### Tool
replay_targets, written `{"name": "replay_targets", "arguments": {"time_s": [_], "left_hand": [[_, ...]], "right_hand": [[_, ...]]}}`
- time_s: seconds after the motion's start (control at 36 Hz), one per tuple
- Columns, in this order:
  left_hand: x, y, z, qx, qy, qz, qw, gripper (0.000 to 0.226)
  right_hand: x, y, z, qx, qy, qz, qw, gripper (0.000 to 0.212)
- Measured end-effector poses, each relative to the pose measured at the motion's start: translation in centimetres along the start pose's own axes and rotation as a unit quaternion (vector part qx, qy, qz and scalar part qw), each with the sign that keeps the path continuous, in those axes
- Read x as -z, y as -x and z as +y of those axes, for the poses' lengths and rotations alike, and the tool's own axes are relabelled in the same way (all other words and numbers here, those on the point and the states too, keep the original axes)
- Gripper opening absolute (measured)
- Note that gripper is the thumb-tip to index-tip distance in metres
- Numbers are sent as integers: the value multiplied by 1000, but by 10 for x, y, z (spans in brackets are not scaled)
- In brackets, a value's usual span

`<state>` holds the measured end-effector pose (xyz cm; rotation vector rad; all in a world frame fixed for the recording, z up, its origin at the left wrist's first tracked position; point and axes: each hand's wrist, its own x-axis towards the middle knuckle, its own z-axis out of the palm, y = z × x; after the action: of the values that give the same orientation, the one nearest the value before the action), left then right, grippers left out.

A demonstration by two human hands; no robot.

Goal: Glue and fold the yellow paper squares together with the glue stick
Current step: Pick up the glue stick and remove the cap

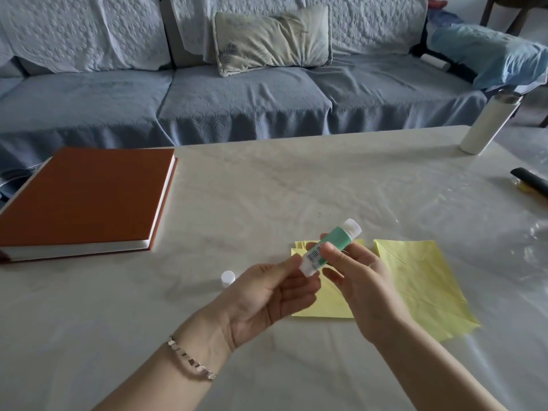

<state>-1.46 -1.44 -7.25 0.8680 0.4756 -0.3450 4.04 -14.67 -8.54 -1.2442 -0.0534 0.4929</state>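
A green and white glue stick (332, 246) is held tilted above the table, its glue end pointing up and right. My right hand (360, 289) grips its middle with thumb and fingers. My left hand (275, 295) pinches its lower white end. Its white cap (227, 278) stands on the table just left of my left hand. Two yellow paper squares lie flat under and beside my hands: one (323, 304) partly hidden by them, the other (424, 280) to the right, creased.
A large brown hardcover book (86, 197) lies at the table's left. A white bottle (486, 123) stands at the far right edge, and a black object (530, 183) lies at the right. Clear plastic film covers the white table (267, 185). A blue sofa sits behind.
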Motion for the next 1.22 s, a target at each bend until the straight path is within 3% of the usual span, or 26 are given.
{"name": "replay_targets", "arguments": {"time_s": [0.06, 0.11, 0.14, 0.17, 0.19, 0.22, 0.25, 0.28, 0.36, 0.39, 0.47, 0.56, 0.61, 0.64, 0.67, 0.75, 0.78, 0.81, 0.83, 0.92, 0.97, 1.0, 1.06, 1.14, 1.17, 1.22], "left_hand": [[2, -6, -5, -82, -49, 39, 995, 20], [7, -13, -14, -212, -181, 80, 957, 6], [12, -16, -19, -311, -291, 115, 897, 8], [17, -19, -21, -408, -404, 136, 808, 7], [22, -22, -24, -473, -494, 136, 716, 9], [28, -26, -28, -506, -547, 132, 653, 14], [29, -26, -30, -503, -552, 125, 653, 16], [24, -24, -30, -476, -530, 131, 689, 12], [4, -12, -22, -263, -305, 88, 911, 5], [-1, -11, -19, -183, -228, 68, 954, 20], [-5, -9, -14, -85, -90, 57, 991, 38], [-8, -9, -13, -110, -53, 76, 990, 28], [-6, -13, -17, -205, -117, 96, 967, 14], [-4, -15, -21, -271, -180, 109, 939, 11], [0, -17, -24, -349, -268, 129, 888, 13], [13, -24, -32, -532, -492, 154, 671, 16], [17, -24, -33, -549, -508, 155, 646, 19], [17, -23, -33, -544, -501, 163, 653, 18], [15, -20, -31, -518, -472, 165, 694, 20], [-2, -8, -22, -299, -265, 84, 913, 11], [-7, -5, -19, -169, -168, 50, 970, 29], [-7, -5, -17, -141, -137, 53, 979, 31], [-9, -5, -18, -144, -115, 70, 980, 24], [-7, -10, -24, -275, -193, 102, 936, 13], [-2, -13, -28, -345, -272, 126, 889, 21], [8, -20, -32, -495, -452, 160, 725, 23]], "right_hand": [[-2, 0, 3, 7, 32, 29, 999, 37], [-3, -1, 9, 9, 51, 68, 996, 39], [-4, -1, 11, 7, 56, 84, 995, 38], [-5, 0, 13, 3, 54, 96, 994, 33], [-6, 0, 14, 0, 47, 105, 993, 25], [-6, 0, 14, -2, 41, 113, 993, 19], [-5, 0, 14, -1, 35, 121, 992, 16], [-4, 0, 14, 1, 32, 125, 992, 18], [-3, 1, 12, 6, 40, 118, 992, 37], [-3, 2, 11, 7, 46, 113, 993, 41], [-1, 4, 8, 13, 54, 91, 994, 32], [0, 4, 7, 22, 57, 88, 994, 25], [0, 3, 9, 18, 56, 103, 993, 25], [0, 2, 10, 13, 54, 113, 992, 23], [0, 1, 11, 7, 51, 123, 991, 20], [-2, 1, 11, 6, 45, 134, 990, 17], [-3, 1, 11, 10, 41, 134, 990, 16], [-4, 1, 10, 16, 38, 132, 990, 13], [-5, 1, 9, 20, 36, 131, 991, 11], [-3, 2, 6, 27, 44, 128, 991, 9], [-1, 2, 6, 28, 52, 120, 991, 10], [-1, 2, 5, 29, 56, 116, 991, 9], [0, 3, 6, 29, 58, 111, 992, 7], [0, 2, 10, 19, 54, 132, 990, 9], [0, 1, 12, 13, 52, 141, 989, 12], [-1, 1, 13, 6, 48, 145, 988, 15]]}}
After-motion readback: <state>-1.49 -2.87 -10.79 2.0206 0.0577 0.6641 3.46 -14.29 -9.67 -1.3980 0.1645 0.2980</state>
